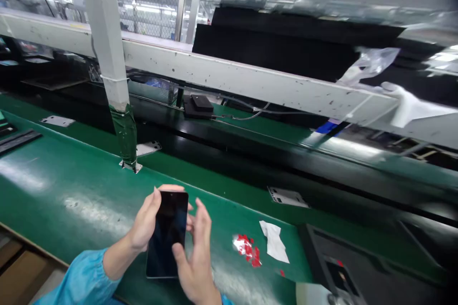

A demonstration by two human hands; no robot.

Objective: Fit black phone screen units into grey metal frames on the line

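- While I watch from the head view, the light-blue sleeve (89, 274) of the left arm reaches in from the near left, with brown cardboard boxes (21, 267) low beyond the bench edge on that side.
- I see the left hand (143, 226) grasping a black-screened tablet (166, 228), its thumb along the upper left edge and its fingers going behind.
- The right hand (198, 255) sits at the tablet's right edge, thumb over the lower part of the glass, fingers loosely extended; I cannot tell whether it bears any of the weight.
- The tablet is over the near side of the green bench top (96, 209), its screen dark; I can't make out whether its bottom edge touches the bench.
- Right of the hands I have a scatter of small red tabs (246, 250), with a crumpled white wipe (275, 242) just beside them.
- Farther right is a dark gray fixture (343, 252), partly cut off.
- Past the bench's raised line lies a white cut-out plate (288, 197); to the left, a gray post (121, 90) stands with green tape around its foot.
- Farther off I get a flat black box (198, 105) with a cable, beneath a scuffed off-white beam (232, 69).
- Behind that beam stand black panels (272, 50), a clear plastic bag (368, 64) near their right end; wire mesh (150, 21) shows at far left.
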